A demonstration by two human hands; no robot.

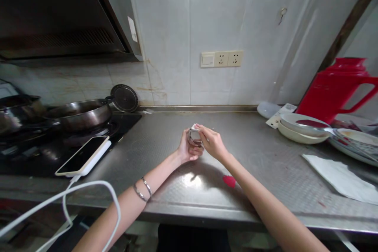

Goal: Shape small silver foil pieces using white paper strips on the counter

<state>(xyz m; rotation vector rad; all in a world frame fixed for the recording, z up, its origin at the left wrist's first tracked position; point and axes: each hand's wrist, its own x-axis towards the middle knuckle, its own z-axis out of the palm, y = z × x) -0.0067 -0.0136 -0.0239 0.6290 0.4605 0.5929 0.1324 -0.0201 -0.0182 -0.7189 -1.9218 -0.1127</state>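
My left hand (186, 149) is closed around a small round shiny object (194, 137), held up above the steel counter (165, 126). The object has a silvery rim, but whether it is a lid or a small jar I cannot tell. A small white piece (193, 126), perhaps tissue, shows at the far edge of its rim. My right hand (213, 141) pinches that white piece against the rim, its fingers pressed together. On the counter beside my right forearm lies a small red item (229, 181).
At left, a pan (82, 114) sits on the black stove (130, 124), with a phone (82, 155) on the stove's edge trailing a white cable (88, 184). Stacked bowls (304, 136), a red thermos jug (333, 90) and a white paper sheet (339, 175) occupy the right.
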